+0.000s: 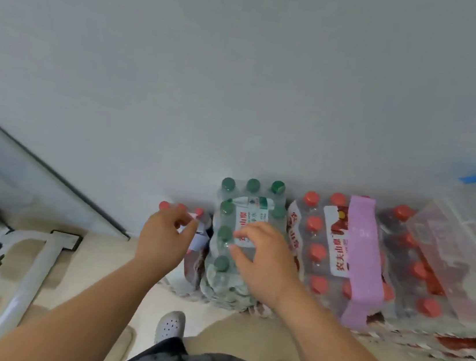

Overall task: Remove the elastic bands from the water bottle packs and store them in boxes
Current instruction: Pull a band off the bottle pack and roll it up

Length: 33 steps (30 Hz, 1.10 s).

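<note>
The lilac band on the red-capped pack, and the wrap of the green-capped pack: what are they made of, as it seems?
The lilac band looks like matte stretch fabric or rubber: opaque, flat and wide, taut over the red-capped pack; which one, I cannot tell. The wrap of the green-capped pack seems thin clear plastic film: glossy, wrinkled, with the bottles showing through.

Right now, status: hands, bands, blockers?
Left hand pinching the pale band on the leftmost red-cap pack. Right hand open on the green-cap pack. Purple band on the red-cap pack. Nothing blocking.
</note>
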Available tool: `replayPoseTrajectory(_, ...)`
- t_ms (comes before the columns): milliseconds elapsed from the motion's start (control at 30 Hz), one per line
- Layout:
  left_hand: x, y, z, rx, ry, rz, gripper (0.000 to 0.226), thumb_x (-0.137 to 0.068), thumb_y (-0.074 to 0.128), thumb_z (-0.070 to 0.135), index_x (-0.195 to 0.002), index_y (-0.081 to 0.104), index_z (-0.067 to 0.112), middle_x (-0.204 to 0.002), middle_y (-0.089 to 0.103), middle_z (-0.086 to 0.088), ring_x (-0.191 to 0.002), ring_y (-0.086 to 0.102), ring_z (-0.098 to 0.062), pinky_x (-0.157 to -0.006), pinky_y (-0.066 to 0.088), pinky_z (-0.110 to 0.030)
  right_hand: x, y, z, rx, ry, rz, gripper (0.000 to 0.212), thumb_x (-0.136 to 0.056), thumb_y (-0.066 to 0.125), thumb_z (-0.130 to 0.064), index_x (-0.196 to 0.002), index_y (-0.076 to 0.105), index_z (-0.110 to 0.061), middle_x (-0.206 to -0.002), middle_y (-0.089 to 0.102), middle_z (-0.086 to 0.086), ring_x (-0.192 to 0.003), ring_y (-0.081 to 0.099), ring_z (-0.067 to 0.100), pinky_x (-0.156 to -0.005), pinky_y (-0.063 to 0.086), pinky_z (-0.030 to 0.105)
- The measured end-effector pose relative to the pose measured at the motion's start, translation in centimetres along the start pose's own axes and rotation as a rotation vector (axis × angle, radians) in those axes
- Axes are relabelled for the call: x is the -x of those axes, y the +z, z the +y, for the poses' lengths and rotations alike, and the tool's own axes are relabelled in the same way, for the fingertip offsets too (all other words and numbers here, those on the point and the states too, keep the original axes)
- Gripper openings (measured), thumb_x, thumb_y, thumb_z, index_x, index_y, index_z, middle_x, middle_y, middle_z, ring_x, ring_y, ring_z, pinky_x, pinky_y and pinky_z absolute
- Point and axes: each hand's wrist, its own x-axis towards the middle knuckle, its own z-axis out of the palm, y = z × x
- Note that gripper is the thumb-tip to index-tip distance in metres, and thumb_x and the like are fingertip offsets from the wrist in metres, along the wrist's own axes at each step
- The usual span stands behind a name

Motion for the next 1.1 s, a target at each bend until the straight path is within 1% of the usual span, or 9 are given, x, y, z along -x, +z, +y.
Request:
replayPoseTrajectory(100,-1.2,-1.3,-5.7,0.002,-0.092,-0.070,0.011,-0.088,0.066,0.032,-0.077,0.066,0.033,-0.078,0.068,0.013,-0.078,0.064,-0.007,-0.062,0.040,-0.019,-2.7,5.1,-3.7,-0.021,-0.002,-0.071,0.021,-0.096,0.064,-0.035,-0.113,0.069,-0.024,-0.121,0.061,-0.006,-0.114,0.054,0.013,-0.099,0.044,0.028)
replayPoseTrajectory(200,-3.8,-2.7,-11.3,-0.010,-0.131,-0.176,0.009,-0.087,0.068,0.034,-0.081,0.069,0.028,-0.083,0.069,0.009,-0.080,0.066,-0.012,-0.064,0.043,-0.025,-6.1,10.5,-6.7,-0.082,0.064,-0.106,0.023,-0.095,0.065,-0.035,-0.116,0.069,-0.026,-0.120,0.058,-0.011,-0.110,0.057,0.010,-0.096,0.046,0.027)
replayPoseTrajectory(333,-7.8,-3.7,-16.8,-0.066,-0.118,-0.367,0.020,-0.088,0.067,0.038,-0.102,0.070,0.025,-0.098,0.069,0.005,-0.089,0.065,-0.016,-0.076,0.047,-0.029,-10.2,16.3,-7.9,-0.166,0.320,-0.145,0.025,-0.097,0.064,-0.034,-0.121,0.070,-0.028,-0.124,0.058,-0.012,-0.107,0.061,0.010,-0.089,0.045,0.024)
replayPoseTrajectory(567,-14.9,0.0,-22.0,-0.107,-0.021,-0.557,0.026,-0.095,0.059,0.035,-0.115,0.067,0.021,-0.112,0.070,-0.002,-0.097,0.064,-0.020,-0.084,0.050,-0.030,-17.8,23.2,-4.4,-0.137,0.652,-0.206,0.042,-0.099,0.060,-0.033,-0.139,0.060,-0.019,-0.145,0.058,0.000,-0.129,0.057,0.021,-0.093,0.037,0.024)
replayPoseTrajectory(667,-16.7,2.3,-23.3,-0.088,-0.030,-0.618,0.036,-0.094,0.060,0.034,-0.126,0.064,0.018,-0.123,0.067,-0.006,-0.109,0.063,-0.025,-0.091,0.049,-0.032,-19.7,24.8,-2.5,-0.103,0.722,-0.209,0.037,-0.097,0.058,-0.030,-0.132,0.064,-0.018,-0.130,0.064,0.003,-0.116,0.061,0.025,-0.086,0.042,0.027)
replayPoseTrajectory(767,-18.0,3.8,-23.9,-0.042,-0.027,-0.642,0.046,-0.092,0.062,0.032,-0.136,0.058,0.016,-0.124,0.064,-0.010,-0.113,0.062,-0.030,-0.092,0.049,-0.034,-20.6,26.2,-1.2,-0.064,0.747,-0.182,0.015,-0.092,0.054,-0.025,-0.089,0.069,-0.028,-0.082,0.066,-0.009,-0.076,0.060,0.019,-0.063,0.043,0.028)
replayPoseTrajectory(867,-19.4,5.1,-24.1,-0.050,-0.002,-0.640,0.038,-0.092,0.060,0.033,-0.127,0.058,0.016,-0.106,0.060,-0.011,-0.094,0.062,-0.032,-0.082,0.053,-0.037,-20.9,27.3,-0.4,-0.045,0.732,-0.150,0.027,-0.090,0.057,-0.022,-0.068,0.062,-0.038,-0.059,0.053,-0.013,-0.060,0.050,0.012,-0.052,0.036,0.026)
replayPoseTrajectory(933,-20.2,6.0,-24.0,-0.041,0.012,-0.639,0.026,-0.093,0.060,0.033,-0.112,0.059,0.015,-0.097,0.058,-0.009,-0.087,0.060,-0.031,-0.075,0.050,-0.035,-20.8,27.6,0.0,-0.074,0.744,-0.127,0.010,-0.092,0.060,-0.025,-0.089,0.068,-0.029,-0.079,0.057,-0.013,-0.077,0.059,0.017,-0.065,0.048,0.030)
replayPoseTrajectory(1100,-21.3,8.2,-23.1,-0.072,-0.013,-0.575,0.012,-0.092,0.060,0.032,-0.091,0.067,0.022,-0.099,0.064,-0.004,-0.080,0.059,-0.023,-0.069,0.044,-0.028,-20.7,28.4,0.5,-0.094,0.710,-0.065,0.016,-0.095,0.063,-0.022,-0.106,0.075,-0.022,-0.097,0.069,-0.007,-0.092,0.067,0.018,-0.083,0.058,0.036)
